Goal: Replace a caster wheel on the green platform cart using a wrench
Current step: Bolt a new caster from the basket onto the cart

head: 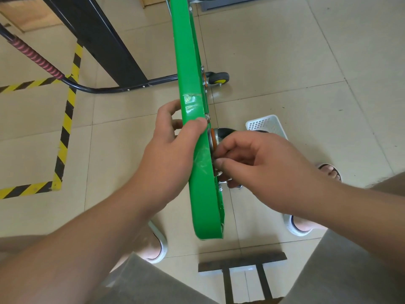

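Note:
The green platform cart (190, 69) stands on its edge, running from the top of the view down to the middle. My left hand (173, 145) grips its rim, thumb over the edge and fingers behind. A caster wheel (221, 136) with an orange ring sits against the cart's underside on the right. My right hand (247, 159) is pinched on a small fastener at that caster's mounting plate, covering most of the caster. A second caster (219, 78) with a grey tyre and yellow hub is mounted farther up. No wrench is in view.
A white plastic basket (266, 123) sits on the tiled floor just behind the right hand. The cart's black handle with a red coiled grip (37, 59) lies at left, beside yellow-black floor tape (65, 128). A dark metal stool frame (243, 268) is between my feet.

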Action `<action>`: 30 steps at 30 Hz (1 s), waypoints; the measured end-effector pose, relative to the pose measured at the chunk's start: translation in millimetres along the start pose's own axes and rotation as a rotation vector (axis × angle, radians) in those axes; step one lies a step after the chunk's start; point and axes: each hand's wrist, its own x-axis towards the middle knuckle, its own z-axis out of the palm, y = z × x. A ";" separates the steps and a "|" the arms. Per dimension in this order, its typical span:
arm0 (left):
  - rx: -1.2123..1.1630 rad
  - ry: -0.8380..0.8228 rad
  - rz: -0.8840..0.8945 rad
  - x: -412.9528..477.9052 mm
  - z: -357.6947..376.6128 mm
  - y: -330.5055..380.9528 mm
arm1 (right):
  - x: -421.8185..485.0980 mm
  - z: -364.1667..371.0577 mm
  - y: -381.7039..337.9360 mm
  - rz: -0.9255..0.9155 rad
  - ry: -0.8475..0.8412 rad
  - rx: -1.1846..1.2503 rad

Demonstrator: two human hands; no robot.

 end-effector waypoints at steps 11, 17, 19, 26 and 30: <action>-0.025 0.016 -0.008 0.4 0.8 0.0 | 0.4 -2.5 -0.1 0.062 -0.065 -0.047; -0.033 0.006 -0.001 -0.2 0.6 0.0 | 1.3 0.6 -7.3 0.125 -0.089 -0.180; -0.025 0.008 -0.002 -0.3 1.2 0.5 | 1.8 1.5 -7.0 0.127 -0.055 -0.235; -0.005 0.002 0.003 -0.1 0.5 0.3 | -5.4 -1.6 -2.6 -0.069 0.005 -0.181; -0.011 0.012 0.005 -0.4 0.9 -0.1 | -3.6 2.6 3.7 -0.059 0.011 -0.233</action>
